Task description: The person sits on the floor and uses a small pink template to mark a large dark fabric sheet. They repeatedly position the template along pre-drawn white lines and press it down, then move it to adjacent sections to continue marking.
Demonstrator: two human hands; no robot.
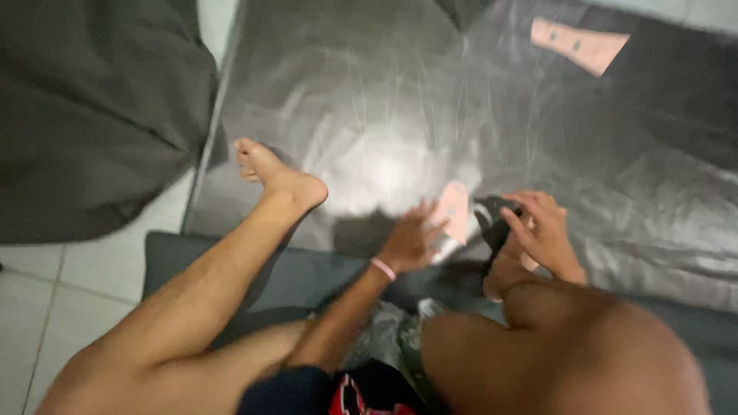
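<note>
We sit on a dark mat [231, 261] on the floor, and we look down at our own legs and hands. Our left leg stretches out to the left, and its bare foot [273, 173] rests on the edge of a big shiny grey sheet [369, 115] that fills the top middle of the frame.

Our left hand [407, 240], just right of the middle, has its fingers spread flat. It touches a small pink piece [455, 211], maybe to keep it from sliding on the slippery sheet. A pink band [383, 269] goes around that wrist.

Our right hand [542, 227] is beside it, a little more to the right. Its fingers curl around a small black thing [492, 219], and the pink piece sits right next to that black thing. The picture is blurry, so we cannot tell what the black thing is. The two hands are close together but do not touch.

Our bent right knee [569, 346] fills the lower right, under the right hand.

Another pink piece [578, 42] lies far away at the upper right, partly on a black cloth [676, 84]. A dark grey cloth [84, 115] covers the upper left.
</note>
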